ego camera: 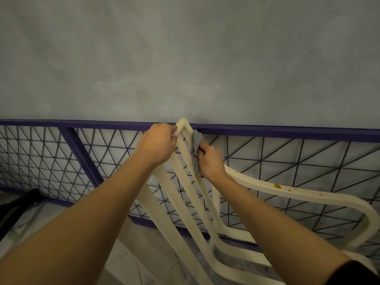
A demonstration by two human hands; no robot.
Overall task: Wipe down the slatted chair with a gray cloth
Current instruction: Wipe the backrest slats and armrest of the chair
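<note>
A cream plastic slatted chair [185, 194] stands in front of me, seen from behind its backrest. Its armrest [287, 192] curves off to the right and carries a few brown stains. My left hand [157, 145] grips the top corner of the backrest. My right hand [211, 161] holds a crumpled gray cloth [196, 149] against the outer right slat, just below the top. Part of the cloth is hidden behind that slat and my fingers.
A purple-framed railing [287, 131] with black diagonal mesh runs across behind the chair, with a gray wall [185, 58] above it. A dark object [18, 204] lies at the lower left on the pale tiled floor [127, 260].
</note>
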